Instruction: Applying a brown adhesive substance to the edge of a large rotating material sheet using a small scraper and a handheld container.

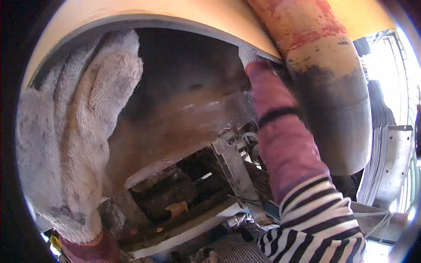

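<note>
My left hand (pixel 83 118), in a thick, soiled white knitted glove, reaches up along the left side. Its far end meets the grey rim (pixel 175 21) of a large curved yellow panel (pixel 188 8), and I cannot make out how the fingers are set. My right arm, in a pink sleeve cover with a dark band, stretches up past a smooth dark metal surface (pixel 188 118). Only the white cuff of my right hand (pixel 251 56) shows; the rest goes behind the panel's rim, so its fingers and anything in them are hidden.
A thick yellow and red pipe (pixel 329 74), blackened lower down, hangs just right of my right arm. Below lie a metal bracket (pixel 234 164), dark machine parts and a pale rail (pixel 188 232). Stacked grey sheets (pixel 377 144) stand at the far right.
</note>
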### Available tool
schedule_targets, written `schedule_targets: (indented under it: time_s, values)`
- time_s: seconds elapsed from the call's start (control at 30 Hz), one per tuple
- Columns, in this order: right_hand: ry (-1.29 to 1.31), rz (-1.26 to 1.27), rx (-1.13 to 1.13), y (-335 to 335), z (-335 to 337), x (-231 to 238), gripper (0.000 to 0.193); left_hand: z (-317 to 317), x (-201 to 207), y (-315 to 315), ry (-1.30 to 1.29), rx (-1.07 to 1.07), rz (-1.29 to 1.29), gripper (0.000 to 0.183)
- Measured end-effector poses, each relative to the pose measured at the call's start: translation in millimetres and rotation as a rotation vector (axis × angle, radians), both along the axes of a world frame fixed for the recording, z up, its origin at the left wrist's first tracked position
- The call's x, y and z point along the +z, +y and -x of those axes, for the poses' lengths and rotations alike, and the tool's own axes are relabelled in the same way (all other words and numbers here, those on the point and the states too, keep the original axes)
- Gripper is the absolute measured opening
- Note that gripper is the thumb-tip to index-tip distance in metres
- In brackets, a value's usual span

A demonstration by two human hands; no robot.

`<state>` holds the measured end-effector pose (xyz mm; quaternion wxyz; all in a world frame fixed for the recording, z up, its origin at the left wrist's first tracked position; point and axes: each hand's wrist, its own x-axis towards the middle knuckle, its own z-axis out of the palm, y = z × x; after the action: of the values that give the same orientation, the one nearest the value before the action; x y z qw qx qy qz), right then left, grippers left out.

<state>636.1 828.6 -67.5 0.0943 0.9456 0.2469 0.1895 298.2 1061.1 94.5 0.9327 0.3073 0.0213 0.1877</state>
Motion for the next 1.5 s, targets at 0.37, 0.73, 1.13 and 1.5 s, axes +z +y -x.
schedule_targets:
  time_s: [0.37, 0.73, 1.13, 1.5]
  values:
    - [0.045, -0.132, 0.021, 63, 23, -19, 0.019, 0, 13, 7, 0.207, 0.076, -0.272, 0.033]
    - [0.455, -0.695, 0.132, -24, 166, 64, 0.016, 27, 44, -3, 0.684, 0.013, -2.295, 0.044]
    - [0.268, -0.451, -0.018, -33, 177, 28, 0.022, 71, 49, 2, 0.757, 0.407, -1.952, 0.031]
    - [0.451, -0.313, 1.163, 143, 313, 58, 0.024, 203, -24, 93, 0.473, 0.497, -0.172, 0.029]
